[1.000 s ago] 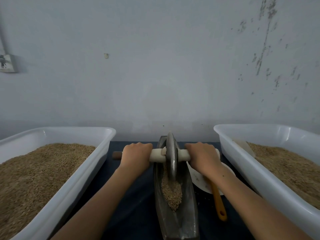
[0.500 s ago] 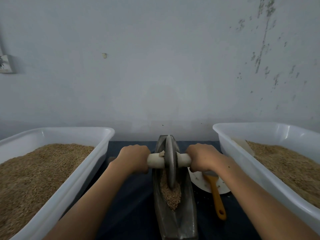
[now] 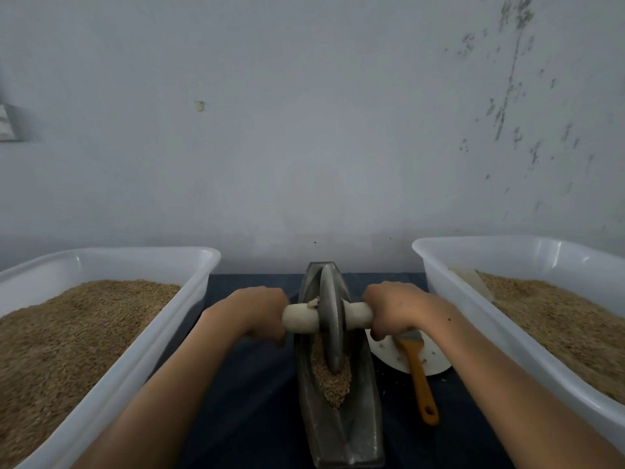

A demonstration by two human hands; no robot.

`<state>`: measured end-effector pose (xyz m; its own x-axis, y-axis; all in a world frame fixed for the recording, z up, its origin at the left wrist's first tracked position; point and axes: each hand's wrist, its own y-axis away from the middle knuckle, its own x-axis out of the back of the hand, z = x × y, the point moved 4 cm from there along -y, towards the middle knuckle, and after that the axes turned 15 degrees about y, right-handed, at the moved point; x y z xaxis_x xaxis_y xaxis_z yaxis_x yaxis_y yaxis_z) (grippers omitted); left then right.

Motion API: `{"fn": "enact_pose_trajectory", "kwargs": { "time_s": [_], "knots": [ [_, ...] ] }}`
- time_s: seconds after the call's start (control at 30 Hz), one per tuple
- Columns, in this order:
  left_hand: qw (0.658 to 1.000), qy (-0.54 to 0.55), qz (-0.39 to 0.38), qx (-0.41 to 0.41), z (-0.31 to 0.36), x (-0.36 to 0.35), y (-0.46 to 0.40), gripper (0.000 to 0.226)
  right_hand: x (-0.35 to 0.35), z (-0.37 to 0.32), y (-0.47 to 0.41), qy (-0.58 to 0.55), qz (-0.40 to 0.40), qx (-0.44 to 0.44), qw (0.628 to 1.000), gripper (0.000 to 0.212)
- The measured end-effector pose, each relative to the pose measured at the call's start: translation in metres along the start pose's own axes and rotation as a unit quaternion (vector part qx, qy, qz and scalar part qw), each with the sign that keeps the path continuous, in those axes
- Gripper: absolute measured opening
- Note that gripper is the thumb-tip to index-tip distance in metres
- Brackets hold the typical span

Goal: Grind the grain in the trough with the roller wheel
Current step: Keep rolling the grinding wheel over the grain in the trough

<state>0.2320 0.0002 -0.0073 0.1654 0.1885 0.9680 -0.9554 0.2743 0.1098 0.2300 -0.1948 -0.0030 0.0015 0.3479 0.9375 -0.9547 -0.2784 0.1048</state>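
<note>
Hands (image 3: 252, 311) (image 3: 394, 311) (two) grip one roller wheel (image 3: 330, 324); two tubs (image 3: 111, 377) (image 3: 507, 336)

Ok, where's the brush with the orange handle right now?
In the head view the brush lies right of the trough, its bristle end on the white plate just under the right hand, its handle pointing back toward the person.

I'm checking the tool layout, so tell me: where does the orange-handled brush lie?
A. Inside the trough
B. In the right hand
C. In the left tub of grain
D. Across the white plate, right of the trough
D: the brush lies with its head on the white plate, right of the trough.
</note>
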Motion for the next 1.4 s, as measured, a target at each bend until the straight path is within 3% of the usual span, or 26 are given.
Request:
{"fn": "enact_pose_trajectory", "kwargs": {
  "time_s": [0.17,0.3,0.37,0.47,0.67,0.73,0.83,0.97,1.07,1.17,1.3,1.4],
  "knots": [
    [0.994,-0.049,0.098,-0.004,0.0031,0.0029,-0.0010,0.037,0.0005,0.0005,-0.0028,0.008,0.048,-0.025,0.998,0.026],
    [0.974,-0.071,0.212,-0.028,0.0052,0.0020,-0.0040,0.027,-0.0009,-0.0002,-0.0069,0.025,0.165,-0.077,0.983,0.011],
    [0.969,-0.076,0.234,-0.033,0.0054,0.0013,-0.0048,0.025,-0.0017,-0.0006,-0.0069,0.017,0.208,-0.094,0.974,0.013],
    [0.976,-0.085,0.196,-0.037,0.0054,0.0027,-0.0047,0.029,-0.0024,0.0004,-0.0053,0.015,0.189,-0.075,0.979,0.010],
    [1.000,0.005,0.004,0.013,-0.0001,-0.0003,-0.0009,0.042,0.0006,0.0006,-0.0005,0.009,0.019,-0.007,1.000,0.031],
    [1.000,0.005,0.010,0.022,0.0003,-0.0006,-0.0011,0.041,0.0003,0.0002,-0.0004,0.005,0.012,-0.009,1.000,0.033],
    [0.996,-0.037,0.078,0.022,0.0039,0.0027,-0.0001,0.038,0.0011,0.0003,-0.0020,0.004,0.035,-0.025,0.999,0.032],
    [0.981,-0.068,0.184,-0.003,0.0081,0.0036,-0.0007,0.030,0.0007,-0.0003,-0.0048,0.023,0.140,-0.076,0.987,0.020],
    [0.974,-0.061,0.219,-0.009,0.0082,0.0020,-0.0013,0.028,-0.0001,-0.0026,-0.0050,0.013,0.200,-0.097,0.975,0.012],
    [0.981,-0.062,0.182,-0.019,0.0057,0.0024,-0.0023,0.032,0.0016,-0.0014,-0.0038,0.023,0.172,-0.076,0.982,0.017],
    [0.999,-0.019,0.051,-0.008,0.0014,0.0022,-0.0021,0.039,0.0021,-0.0005,-0.0002,0.020,0.035,-0.018,0.999,0.034],
    [0.999,0.030,-0.010,0.011,-0.0001,-0.0006,-0.0016,0.037,0.0018,-0.0008,0.0010,0.011,-0.011,-0.004,1.000,0.039]
  ]
}}
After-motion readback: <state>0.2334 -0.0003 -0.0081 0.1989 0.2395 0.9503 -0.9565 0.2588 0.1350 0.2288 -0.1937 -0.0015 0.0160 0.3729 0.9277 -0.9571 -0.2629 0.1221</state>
